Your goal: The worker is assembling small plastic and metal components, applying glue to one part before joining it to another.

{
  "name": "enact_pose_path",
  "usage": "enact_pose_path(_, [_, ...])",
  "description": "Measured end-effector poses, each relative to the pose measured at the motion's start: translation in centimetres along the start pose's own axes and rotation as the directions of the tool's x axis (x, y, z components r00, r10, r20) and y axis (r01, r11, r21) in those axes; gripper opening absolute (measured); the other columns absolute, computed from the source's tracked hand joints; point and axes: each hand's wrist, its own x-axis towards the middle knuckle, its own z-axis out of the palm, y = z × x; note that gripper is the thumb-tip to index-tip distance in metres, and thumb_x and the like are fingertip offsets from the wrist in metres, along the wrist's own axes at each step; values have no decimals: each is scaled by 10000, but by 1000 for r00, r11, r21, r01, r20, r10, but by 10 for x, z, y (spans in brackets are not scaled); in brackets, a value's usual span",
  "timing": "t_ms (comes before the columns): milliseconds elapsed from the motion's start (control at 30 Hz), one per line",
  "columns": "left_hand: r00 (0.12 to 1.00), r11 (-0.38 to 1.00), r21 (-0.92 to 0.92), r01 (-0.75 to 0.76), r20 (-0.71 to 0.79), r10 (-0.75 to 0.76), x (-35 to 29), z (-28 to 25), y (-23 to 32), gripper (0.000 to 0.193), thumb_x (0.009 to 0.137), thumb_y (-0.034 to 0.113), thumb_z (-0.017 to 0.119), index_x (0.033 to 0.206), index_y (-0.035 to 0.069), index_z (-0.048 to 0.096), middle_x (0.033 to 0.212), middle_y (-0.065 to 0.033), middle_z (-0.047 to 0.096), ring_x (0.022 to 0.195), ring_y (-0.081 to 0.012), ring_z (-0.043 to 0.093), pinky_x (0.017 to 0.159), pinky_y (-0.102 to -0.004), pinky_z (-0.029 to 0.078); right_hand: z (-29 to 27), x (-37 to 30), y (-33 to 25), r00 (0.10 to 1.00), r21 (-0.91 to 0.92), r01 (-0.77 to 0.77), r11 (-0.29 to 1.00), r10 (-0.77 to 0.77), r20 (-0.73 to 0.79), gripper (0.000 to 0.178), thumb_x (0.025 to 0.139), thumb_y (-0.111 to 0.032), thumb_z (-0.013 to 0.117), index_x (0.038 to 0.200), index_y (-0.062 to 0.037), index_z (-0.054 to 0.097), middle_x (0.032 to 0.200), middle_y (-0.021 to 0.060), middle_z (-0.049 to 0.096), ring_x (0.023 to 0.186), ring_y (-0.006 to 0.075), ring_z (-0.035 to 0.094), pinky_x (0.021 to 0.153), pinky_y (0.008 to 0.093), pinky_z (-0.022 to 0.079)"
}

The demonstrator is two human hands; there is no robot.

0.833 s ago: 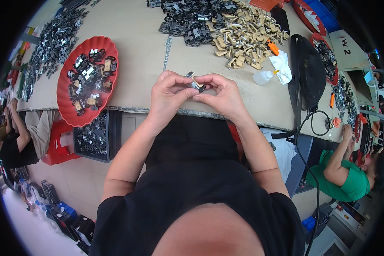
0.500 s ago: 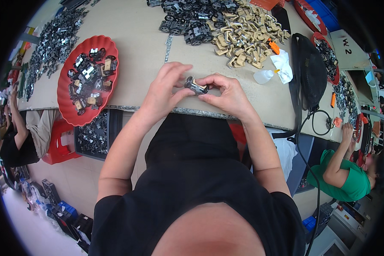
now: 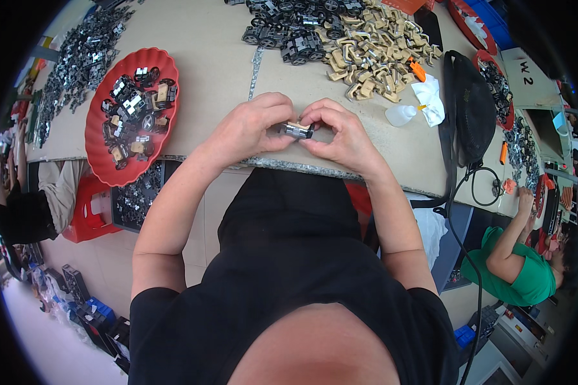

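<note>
I saw the left hand [image 3: 253,128], its fingers lifted a moment before, curl shut again. Now it and the right hand [image 3: 343,138] pinched the little black-and-tan piece [image 3: 297,131], so it looked steadier, over the surface's [image 3: 205,77] near edge.

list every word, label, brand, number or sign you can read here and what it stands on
Pale panel at the right: large dark characters, readable, but I don't copy out written text.
Black strapped pouch: faint small lettering, too blurred to read.
Small black-and-tan part between the left hand and right hand: no lettering can be made out.
</note>
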Motion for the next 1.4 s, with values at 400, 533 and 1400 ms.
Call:
enact_pose_path(400, [997,987,-154,-54,-53,47,1,10,-14,213,651,41,678,827,19,560,845,-68,564,800,-231,561,651,-312,478,1,2,2,1000,-36,5,999,-6,-25,224,657,-11,674,862,0,584,911,64,563,829,148,539,733,255,450])
enact_pose_path(533, [998,977,-207,-48,-38,41,0,11,-16,244,615,-25,679,822,13,555,829,-55,573,794,-189,559,644,-282,473,1,2,4,999,-59,48,997,-49,-12,228,666,-12,672,871,0,574,891,74,560,817,168,558,730,268,464])
enact_pose_path(1400, [1000,973,-230,-17,-7,16,-2,13,-14,267,617,-14,700,851,3,572,848,-64,592,815,-203,576,686,-289,478,3,1,4,999,-68,34,997,-37,-37,212,641,-24,663,827,-7,562,874,72,553,827,178,539,745,277,437])
